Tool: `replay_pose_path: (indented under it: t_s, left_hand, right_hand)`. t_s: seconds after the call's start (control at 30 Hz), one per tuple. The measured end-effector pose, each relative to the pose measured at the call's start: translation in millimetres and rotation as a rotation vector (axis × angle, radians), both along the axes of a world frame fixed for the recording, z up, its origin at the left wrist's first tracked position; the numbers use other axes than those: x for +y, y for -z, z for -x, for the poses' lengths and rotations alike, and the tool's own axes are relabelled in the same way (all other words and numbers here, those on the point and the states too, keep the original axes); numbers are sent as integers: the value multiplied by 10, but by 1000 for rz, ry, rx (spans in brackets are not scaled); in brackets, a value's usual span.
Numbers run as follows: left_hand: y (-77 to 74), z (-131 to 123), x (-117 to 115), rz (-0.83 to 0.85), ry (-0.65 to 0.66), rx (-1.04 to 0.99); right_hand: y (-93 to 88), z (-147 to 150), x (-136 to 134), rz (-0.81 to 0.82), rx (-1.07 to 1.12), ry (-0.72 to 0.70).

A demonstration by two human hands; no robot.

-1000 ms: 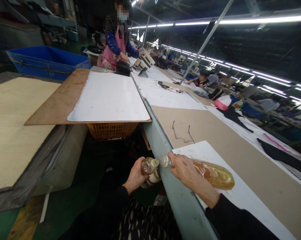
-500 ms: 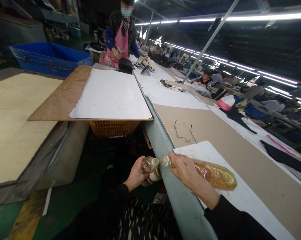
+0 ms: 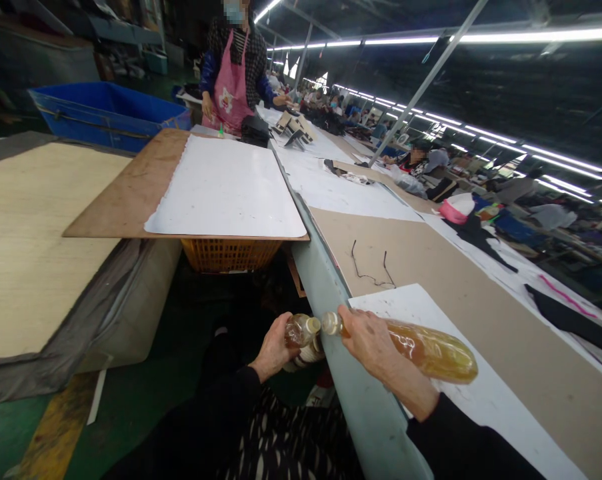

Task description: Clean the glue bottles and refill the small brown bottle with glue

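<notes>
My left hand [image 3: 273, 350] is wrapped round a small clear bottle [image 3: 299, 331] with amber liquid in it, beside the table's edge. Its mouth points right. In my right hand [image 3: 373, 340] is a large clear bottle [image 3: 433, 350] of yellow-brown liquid, tipped on its side with its neck toward the small bottle. The two mouths are very close; I cannot tell whether they touch or whether liquid flows. Beneath the large bottle lies a white sheet [image 3: 485, 407]. A pair of glasses [image 3: 373, 277] rests on the tan board just beyond my right hand.
A brown board [image 3: 115, 193] with white paper [image 3: 225, 190] spans the gap ahead, above an orange basket [image 3: 231, 255]. A blue bin [image 3: 111, 113] stands at the far left. A co-worker in a pink apron [image 3: 231, 93] stands at the far end. Black fabric pieces [image 3: 571, 317] lie right.
Both hands and bottles keep nearly the same pose. The camera view has shifted slightly. The co-worker's body and arm have moved a little.
</notes>
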State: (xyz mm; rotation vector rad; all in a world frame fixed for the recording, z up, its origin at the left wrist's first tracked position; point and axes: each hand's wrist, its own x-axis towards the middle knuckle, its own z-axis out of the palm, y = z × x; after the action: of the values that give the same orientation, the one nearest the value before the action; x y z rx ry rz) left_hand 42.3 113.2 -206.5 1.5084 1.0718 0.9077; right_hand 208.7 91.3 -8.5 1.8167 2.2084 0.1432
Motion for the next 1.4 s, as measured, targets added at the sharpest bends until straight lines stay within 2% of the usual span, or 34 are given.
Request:
replay_pose_path:
  t_s: [0.3,1.4]
  left_hand:
    - [94,24,-18,-63,-16,17]
    - [168,40,-56,-44,-22,15]
  right_hand:
    - [8,33,-7,-10,-10,-17]
    - [19,60,-13,-27,-30,-33]
